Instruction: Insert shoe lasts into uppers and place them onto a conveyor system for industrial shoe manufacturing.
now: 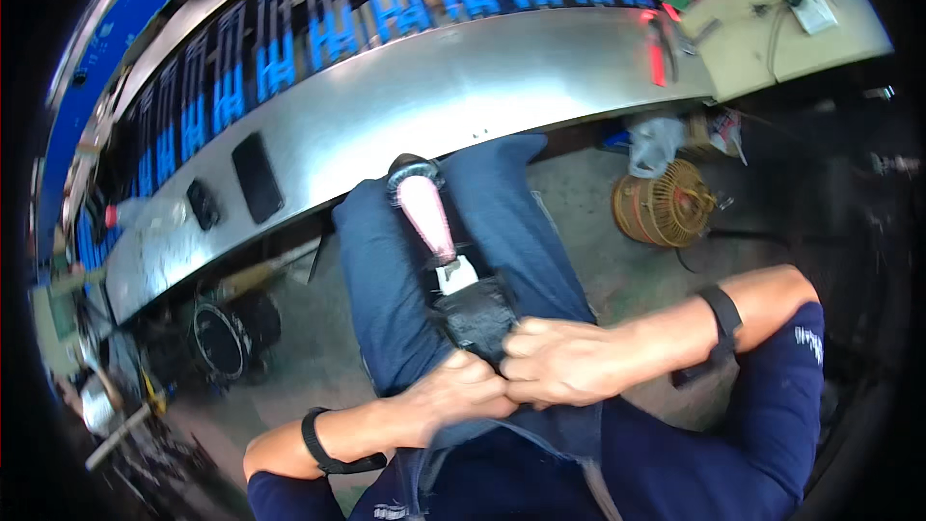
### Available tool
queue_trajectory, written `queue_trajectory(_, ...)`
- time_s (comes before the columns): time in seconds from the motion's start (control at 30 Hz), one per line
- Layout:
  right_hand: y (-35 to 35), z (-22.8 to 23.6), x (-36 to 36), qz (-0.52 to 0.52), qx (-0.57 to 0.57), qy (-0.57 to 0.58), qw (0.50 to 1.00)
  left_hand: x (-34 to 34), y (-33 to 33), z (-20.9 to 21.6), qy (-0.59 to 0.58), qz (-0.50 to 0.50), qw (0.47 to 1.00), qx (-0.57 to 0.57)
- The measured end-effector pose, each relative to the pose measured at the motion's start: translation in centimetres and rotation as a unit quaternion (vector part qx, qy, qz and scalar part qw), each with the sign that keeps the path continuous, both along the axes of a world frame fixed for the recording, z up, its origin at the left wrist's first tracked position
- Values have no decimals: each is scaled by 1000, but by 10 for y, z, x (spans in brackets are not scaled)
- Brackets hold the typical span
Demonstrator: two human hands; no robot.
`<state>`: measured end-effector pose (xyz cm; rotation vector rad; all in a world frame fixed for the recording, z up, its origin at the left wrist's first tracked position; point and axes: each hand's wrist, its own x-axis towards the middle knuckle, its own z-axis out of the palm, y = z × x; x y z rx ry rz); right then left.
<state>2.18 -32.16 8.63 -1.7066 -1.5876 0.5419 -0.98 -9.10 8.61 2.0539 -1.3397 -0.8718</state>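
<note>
My left hand (463,388) and my right hand (555,362) meet at my waist, both with curled fingers pressed together. They are at the near end of a black wrapped piece (477,316) in my lap. What the fingertips grip is hidden. Beyond the black piece, a white tab (456,275) shows, then a pink tapered part (424,214) with a dark rounded end (415,172). This long object lies between my thighs, pointing at the bench; its kind is unclear. Each of my wrists has a black band.
A shiny metal bench (386,96) curves across in front of my knees. On it are a black phone (257,177), a small black item (203,204), a clear bottle (159,215), a red-handled tool (657,53) and blue fork-shaped parts (333,34). A wicker basket (664,205) stands right.
</note>
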Motion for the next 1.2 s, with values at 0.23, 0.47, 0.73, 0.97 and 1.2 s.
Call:
queue_trajectory(0.23,23,-39,70,-36,45,-4,998,16,38,-53,-127,225,937,-235)
queue_trajectory(0.47,54,-28,138,-112,49,209,970,58,55,-54,45,424,828,-365)
queue_trajectory(0.73,80,-61,174,-260,-80,258,927,115,71,-67,180,542,782,-248)
queue_trajectory(0.97,83,-68,173,-324,-92,206,919,133,71,-64,-62,503,857,-93)
queue_trajectory(1.2,61,-77,144,-242,65,616,747,104,63,-39,4,485,840,-244)
